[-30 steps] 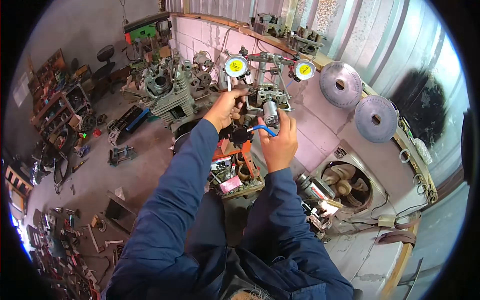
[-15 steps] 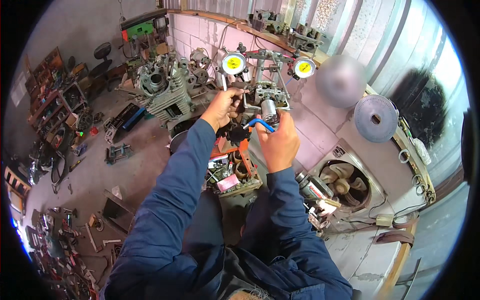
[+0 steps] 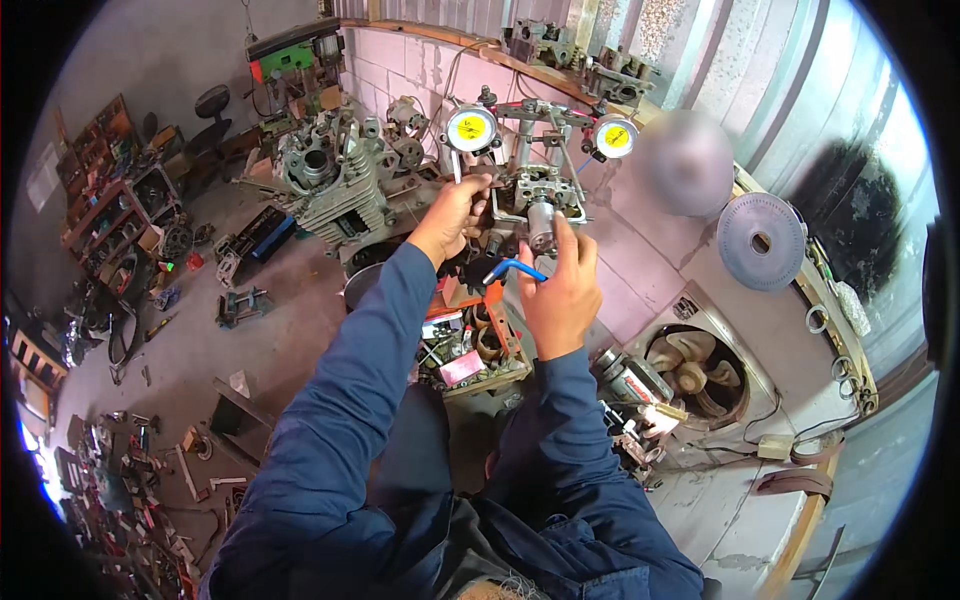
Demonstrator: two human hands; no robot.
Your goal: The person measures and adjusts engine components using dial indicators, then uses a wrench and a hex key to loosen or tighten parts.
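Note:
A metal measuring jig (image 3: 535, 195) stands against the pink block wall, with two yellow-faced dial gauges (image 3: 470, 128) on top. My left hand (image 3: 452, 215) grips the jig's left side under the left gauge. My right hand (image 3: 562, 290) holds a blue-handled bent key (image 3: 512, 268), its fingers reaching up to a grey cylindrical part (image 3: 541, 222) in the jig's middle. Both sleeves are dark blue.
An orange tray of small parts (image 3: 470, 350) sits below the hands. A finned engine block (image 3: 330, 185) stands to the left. Two grey discs (image 3: 762, 242) hang on the wall, a fan housing (image 3: 695, 365) sits at lower right, and tools litter the floor (image 3: 150, 440).
My head has moved closer, so the jig and hands look larger. The right hand has shifted slightly with the blue key; the left hand keeps its grip on the jig.

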